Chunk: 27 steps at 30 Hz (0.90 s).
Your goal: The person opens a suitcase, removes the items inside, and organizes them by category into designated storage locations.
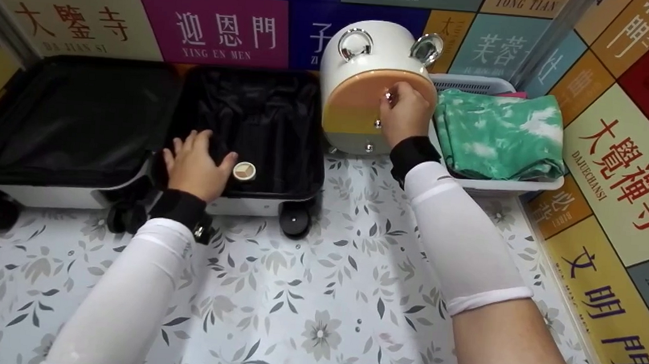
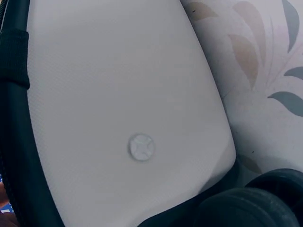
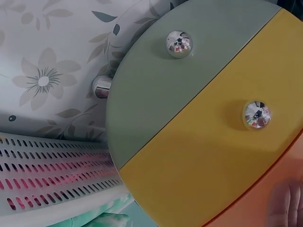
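With thumb and fingers my right hand (image 1: 406, 113) pinches the silver knob (image 1: 388, 95) of the orange top drawer (image 1: 359, 90) on a round white drawer cabinet (image 1: 385, 43) with two chrome ear loops. Below it in the right wrist view are a yellow drawer (image 3: 203, 137) and a grey-green drawer (image 3: 151, 71), each with a chrome ball knob. My left hand (image 1: 197, 164), fingers spread, is over the near edge of an opened black-lined suitcase (image 1: 265, 126). Just right of its thumb lies a small round compact (image 1: 244, 171) with tan segments. The left wrist view shows mostly the suitcase's white side (image 2: 128, 85).
The suitcase's other half (image 1: 77, 119) lies flat at the left. Dark wheels (image 1: 295, 221) stick out in front. Right of the cabinet, a white slotted basket (image 1: 507, 186) holds a folded green-and-white tie-dye cloth (image 1: 499, 134). Printed panels (image 1: 226, 29) wall in the floral-patterned surface (image 1: 322, 296).
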Available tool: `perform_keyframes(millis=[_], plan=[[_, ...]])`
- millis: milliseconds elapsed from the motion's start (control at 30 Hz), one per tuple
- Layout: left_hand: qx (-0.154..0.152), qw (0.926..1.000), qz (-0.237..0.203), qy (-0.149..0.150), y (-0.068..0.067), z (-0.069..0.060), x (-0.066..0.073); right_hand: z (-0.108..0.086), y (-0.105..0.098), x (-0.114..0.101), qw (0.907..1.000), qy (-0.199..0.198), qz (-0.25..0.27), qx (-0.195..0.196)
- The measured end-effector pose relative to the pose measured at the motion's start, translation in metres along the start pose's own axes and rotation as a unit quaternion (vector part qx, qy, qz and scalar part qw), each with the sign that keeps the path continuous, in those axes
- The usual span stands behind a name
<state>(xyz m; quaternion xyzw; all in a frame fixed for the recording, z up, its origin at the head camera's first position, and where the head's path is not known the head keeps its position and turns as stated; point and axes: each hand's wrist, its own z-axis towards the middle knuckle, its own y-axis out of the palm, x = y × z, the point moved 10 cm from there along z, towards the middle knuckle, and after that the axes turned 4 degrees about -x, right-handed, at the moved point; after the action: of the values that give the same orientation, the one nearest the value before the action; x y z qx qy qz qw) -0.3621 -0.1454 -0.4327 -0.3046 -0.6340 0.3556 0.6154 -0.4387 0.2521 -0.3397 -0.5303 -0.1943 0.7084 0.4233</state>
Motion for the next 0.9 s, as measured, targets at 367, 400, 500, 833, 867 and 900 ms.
perform_keyframes(millis=[367,400,500,833,867,900], plan=[[-0.011,0.9998,0.015,0.0,0.001,0.0,0.001,-0.019,-0.012,-0.001,0.9993,-0.022,0.023,0.02],[-0.013,0.9998,0.015,-0.001,0.001,0.0,0.001,-0.021,-0.013,-0.001,0.9992,-0.022,0.025,0.02],[-0.017,0.9997,0.018,-0.003,0.001,0.0,0.001,-0.025,-0.016,0.0,0.9989,-0.022,0.035,0.023],[-0.022,0.9994,0.026,-0.004,0.001,-0.001,0.004,-0.039,-0.023,-0.001,0.9974,-0.034,0.049,0.041],[-0.023,0.9994,0.026,-0.004,0.001,-0.001,0.004,-0.04,-0.024,-0.001,0.9973,-0.035,0.049,0.041],[-0.023,0.9994,0.026,-0.004,0.001,-0.001,0.004,-0.041,-0.024,-0.001,0.9973,-0.035,0.05,0.041]])
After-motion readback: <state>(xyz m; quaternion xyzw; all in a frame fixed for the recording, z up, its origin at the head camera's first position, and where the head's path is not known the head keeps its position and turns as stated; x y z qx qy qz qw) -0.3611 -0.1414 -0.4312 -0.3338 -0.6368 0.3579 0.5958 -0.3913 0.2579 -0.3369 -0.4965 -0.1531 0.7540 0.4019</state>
